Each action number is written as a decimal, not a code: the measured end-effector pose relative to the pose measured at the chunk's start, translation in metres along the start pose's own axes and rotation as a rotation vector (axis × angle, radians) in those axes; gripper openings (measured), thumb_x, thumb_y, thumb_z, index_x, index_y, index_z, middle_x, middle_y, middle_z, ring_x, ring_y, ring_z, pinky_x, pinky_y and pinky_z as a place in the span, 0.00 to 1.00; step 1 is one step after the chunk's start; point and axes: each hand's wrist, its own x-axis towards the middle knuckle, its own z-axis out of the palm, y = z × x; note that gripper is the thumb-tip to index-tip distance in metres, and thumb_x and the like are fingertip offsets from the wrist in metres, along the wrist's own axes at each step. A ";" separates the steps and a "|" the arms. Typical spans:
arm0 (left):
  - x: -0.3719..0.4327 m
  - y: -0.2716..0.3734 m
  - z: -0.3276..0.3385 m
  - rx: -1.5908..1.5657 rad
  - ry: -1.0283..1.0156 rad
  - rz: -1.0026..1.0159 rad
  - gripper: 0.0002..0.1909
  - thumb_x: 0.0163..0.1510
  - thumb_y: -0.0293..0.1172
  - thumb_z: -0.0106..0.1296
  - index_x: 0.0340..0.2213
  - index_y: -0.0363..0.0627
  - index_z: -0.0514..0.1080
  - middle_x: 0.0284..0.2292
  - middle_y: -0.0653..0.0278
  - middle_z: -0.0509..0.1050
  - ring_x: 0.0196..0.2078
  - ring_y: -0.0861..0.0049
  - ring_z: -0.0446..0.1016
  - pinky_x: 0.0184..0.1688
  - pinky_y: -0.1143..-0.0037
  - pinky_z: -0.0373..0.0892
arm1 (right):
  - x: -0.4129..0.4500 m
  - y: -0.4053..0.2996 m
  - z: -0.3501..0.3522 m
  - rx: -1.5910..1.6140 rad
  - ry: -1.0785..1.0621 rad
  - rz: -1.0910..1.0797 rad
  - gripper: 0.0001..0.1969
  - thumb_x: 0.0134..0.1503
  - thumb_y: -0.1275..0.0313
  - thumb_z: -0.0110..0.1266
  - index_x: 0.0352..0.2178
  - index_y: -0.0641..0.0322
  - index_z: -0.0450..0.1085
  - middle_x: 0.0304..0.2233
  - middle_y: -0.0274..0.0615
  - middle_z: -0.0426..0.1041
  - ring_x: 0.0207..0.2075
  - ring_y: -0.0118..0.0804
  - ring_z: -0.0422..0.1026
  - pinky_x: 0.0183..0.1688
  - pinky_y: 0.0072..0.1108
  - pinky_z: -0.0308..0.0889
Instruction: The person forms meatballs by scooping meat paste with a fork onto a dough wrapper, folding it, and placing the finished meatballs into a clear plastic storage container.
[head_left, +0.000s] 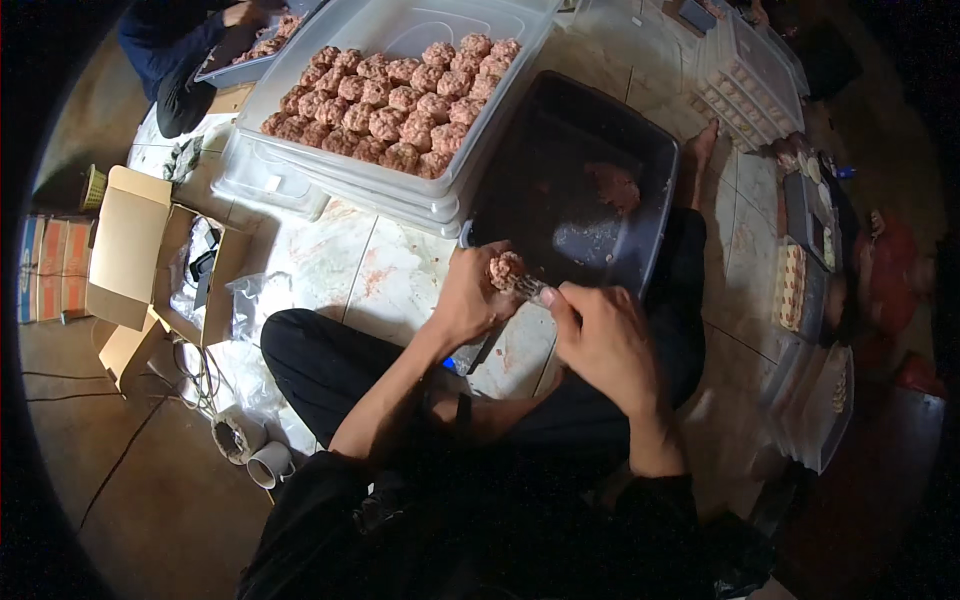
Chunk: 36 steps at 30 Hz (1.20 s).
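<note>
My left hand (478, 292) is closed around a lump of ground meat mixture (506, 268), which bulges from the top of the fist. My right hand (607, 337) grips a metal fork (531, 288), its head against the right side of that lump. Both hands are above the near edge of a dark plastic tub (664, 217), where a reddish meat remnant (613, 187) and small scraps lie. Left of the tub, rows of rough meatballs (390, 105) fill much of a translucent plastic tray (345, 159) on top of a stack.
An open cardboard box (131, 247) holding plastic and black items stands at left, near a white mug (270, 465). Stacked trays (750, 90) stand at upper right, more trays (814, 397) at right. Another person's arm (172, 37) reaches towards a meat-filled tub (225, 75) at upper left.
</note>
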 end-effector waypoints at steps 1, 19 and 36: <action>-0.003 0.002 0.002 -0.006 0.003 0.001 0.08 0.49 0.24 0.62 0.25 0.34 0.72 0.22 0.67 0.73 0.26 0.87 0.67 0.28 0.77 0.65 | -0.003 -0.004 -0.006 -0.007 -0.002 0.000 0.18 0.66 0.66 0.54 0.24 0.69 0.69 0.21 0.60 0.70 0.24 0.63 0.73 0.26 0.41 0.62; -0.010 0.022 -0.010 0.015 -0.077 -0.043 0.10 0.47 0.23 0.65 0.30 0.37 0.73 0.24 0.73 0.69 0.28 0.89 0.62 0.29 0.80 0.63 | -0.028 -0.033 -0.036 -0.017 0.103 0.016 0.15 0.67 0.68 0.52 0.27 0.67 0.71 0.23 0.59 0.74 0.28 0.61 0.77 0.28 0.42 0.67; -0.074 0.022 -0.081 0.046 0.486 0.073 0.14 0.51 0.32 0.71 0.25 0.37 0.75 0.18 0.73 0.70 0.24 0.90 0.64 0.28 0.82 0.63 | -0.010 0.032 0.172 0.064 -0.057 0.085 0.31 0.52 0.48 0.66 0.49 0.60 0.73 0.36 0.56 0.75 0.40 0.60 0.78 0.41 0.42 0.72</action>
